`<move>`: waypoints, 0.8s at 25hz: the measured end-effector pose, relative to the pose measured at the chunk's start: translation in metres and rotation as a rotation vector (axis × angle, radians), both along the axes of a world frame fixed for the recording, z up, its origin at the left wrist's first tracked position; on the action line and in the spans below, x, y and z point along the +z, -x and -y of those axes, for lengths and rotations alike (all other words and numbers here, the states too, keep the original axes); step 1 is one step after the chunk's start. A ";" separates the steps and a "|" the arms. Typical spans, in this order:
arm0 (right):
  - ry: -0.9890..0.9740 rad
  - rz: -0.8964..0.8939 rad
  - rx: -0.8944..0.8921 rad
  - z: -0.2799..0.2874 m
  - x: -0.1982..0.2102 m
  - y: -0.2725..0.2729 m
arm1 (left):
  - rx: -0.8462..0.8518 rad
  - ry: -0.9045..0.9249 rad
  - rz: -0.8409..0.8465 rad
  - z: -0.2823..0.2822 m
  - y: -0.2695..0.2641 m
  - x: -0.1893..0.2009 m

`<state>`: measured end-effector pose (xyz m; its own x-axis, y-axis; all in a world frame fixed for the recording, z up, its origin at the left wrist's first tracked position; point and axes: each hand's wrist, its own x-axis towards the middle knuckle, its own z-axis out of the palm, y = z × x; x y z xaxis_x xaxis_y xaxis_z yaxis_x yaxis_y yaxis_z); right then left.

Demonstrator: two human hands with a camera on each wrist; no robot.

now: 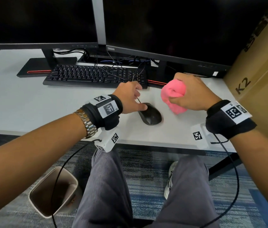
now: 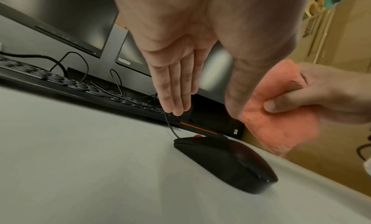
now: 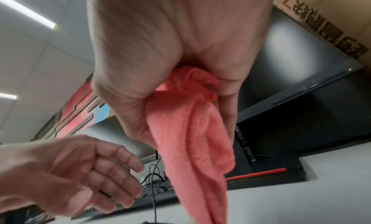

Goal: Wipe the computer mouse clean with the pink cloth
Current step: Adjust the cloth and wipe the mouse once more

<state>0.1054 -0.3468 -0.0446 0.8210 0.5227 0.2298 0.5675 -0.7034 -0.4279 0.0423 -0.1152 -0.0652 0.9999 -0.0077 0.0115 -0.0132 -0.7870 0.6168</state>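
A black wired computer mouse (image 1: 151,114) lies on the white desk (image 1: 31,104) near its front edge. My left hand (image 1: 139,98) hovers over the mouse's front left, holding nothing; its thumb reaches the front of the mouse. In the left wrist view its fingers (image 2: 176,91) are straight, just above the mouse (image 2: 226,162) and by its cable. To the right of the mouse and above the desk, my right hand (image 1: 181,96) grips the bunched pink cloth (image 1: 171,91), which hangs down from the fist (image 3: 190,132). The cloth (image 2: 277,121) is clear of the mouse.
A black keyboard (image 1: 93,76) lies behind the mouse, under two dark monitors (image 1: 36,20) (image 1: 171,27). A large cardboard box (image 1: 261,71) stands at the desk's right end. The thin mouse cable (image 1: 138,100) runs back toward the keyboard. A waste bin (image 1: 52,191) stands on the floor.
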 end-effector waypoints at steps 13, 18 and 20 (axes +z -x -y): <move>0.058 -0.163 0.230 -0.005 -0.032 0.002 | -0.038 -0.219 -0.112 0.029 0.000 -0.031; 0.018 -0.223 0.250 0.015 -0.030 0.015 | -0.033 -0.201 -0.113 0.027 0.000 -0.033; 0.010 -0.210 0.192 0.019 -0.028 0.015 | -0.036 -0.197 -0.114 0.026 0.000 -0.032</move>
